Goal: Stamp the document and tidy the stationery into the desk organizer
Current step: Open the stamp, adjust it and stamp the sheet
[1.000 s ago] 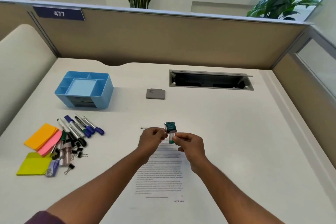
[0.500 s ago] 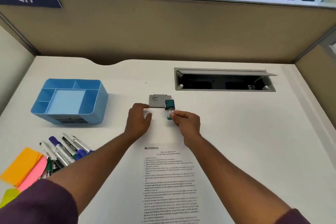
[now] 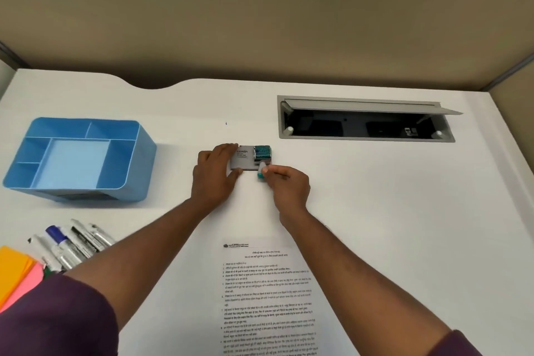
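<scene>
White desk (image 3: 375, 211), one, carrying all items listed. Grey cable hatch (image 3: 365, 120), lid raised, set into the desk toward its back edge, right of centre. Blue desk organizer (image 3: 83, 159), several open compartments, toward the back-left corner. Printed document (image 3: 268, 298), one sheet of dense text, flat at the front edge, centre, between the two forearms. Markers (image 3: 75, 246), a loose cluster near the left edge, partly hidden by the left sleeve. Sticky notes (image 3: 14, 272), orange and pink, at the front-left corner just beside the markers. Grey ink pad (image 3: 242, 157), closed case, mid-desk, well beyond the document's top edge. Left hand (image 3: 215, 175), fingers and thumb curled round the ink pad's left end, holding it. Right hand (image 3: 289, 183), pinching the stamp's handle. Stamp (image 3: 262, 156), teal head resting on the right end of the ink pad.
</scene>
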Demonstrator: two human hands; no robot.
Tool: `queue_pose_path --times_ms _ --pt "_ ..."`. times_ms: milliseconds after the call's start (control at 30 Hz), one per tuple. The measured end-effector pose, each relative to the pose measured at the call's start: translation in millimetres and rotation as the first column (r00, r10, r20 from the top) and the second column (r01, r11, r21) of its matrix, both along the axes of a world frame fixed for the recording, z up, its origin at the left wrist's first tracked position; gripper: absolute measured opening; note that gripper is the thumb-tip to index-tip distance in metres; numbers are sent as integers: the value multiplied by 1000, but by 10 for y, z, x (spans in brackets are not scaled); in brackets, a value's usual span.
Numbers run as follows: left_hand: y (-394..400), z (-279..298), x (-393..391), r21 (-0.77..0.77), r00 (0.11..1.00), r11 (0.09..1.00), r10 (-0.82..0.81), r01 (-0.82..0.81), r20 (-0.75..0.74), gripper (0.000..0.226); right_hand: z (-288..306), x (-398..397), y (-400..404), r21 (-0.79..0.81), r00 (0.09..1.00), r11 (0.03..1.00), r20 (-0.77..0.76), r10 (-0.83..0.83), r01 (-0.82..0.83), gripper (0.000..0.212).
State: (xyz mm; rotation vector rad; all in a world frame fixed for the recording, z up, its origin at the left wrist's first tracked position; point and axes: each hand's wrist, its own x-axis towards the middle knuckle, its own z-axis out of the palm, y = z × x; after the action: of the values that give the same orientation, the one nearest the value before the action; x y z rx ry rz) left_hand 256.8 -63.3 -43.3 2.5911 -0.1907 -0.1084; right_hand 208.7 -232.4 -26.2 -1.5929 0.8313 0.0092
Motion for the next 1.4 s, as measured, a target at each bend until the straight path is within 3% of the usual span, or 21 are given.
queue_pose_path --times_ms 600,867,1000,1233,1400 --pt "57 80 -208 -97 996 995 -18 9 -85 72 132 -223 -136 -40 1000 999 -24 4 -5 11" --pt "69 289 -942 -71 990 997 -17 7 -140 74 313 -752 -341 -62 999 997 -14 36 -37 8" --pt "63 353 -1400 -21 988 999 -31 28 -150 74 407 -1086 -430 -149 992 981 -18 124 -126 9" --pt "35 468 -2130 87 992 995 -31 42 -121 73 526 -1675 -545 -419 918 825 -55 393 -379 29" --pt "30 498 -2581 146 994 989 9 7 -109 74 547 -2006 -646 -581 783 581 -171 598 -570 51"
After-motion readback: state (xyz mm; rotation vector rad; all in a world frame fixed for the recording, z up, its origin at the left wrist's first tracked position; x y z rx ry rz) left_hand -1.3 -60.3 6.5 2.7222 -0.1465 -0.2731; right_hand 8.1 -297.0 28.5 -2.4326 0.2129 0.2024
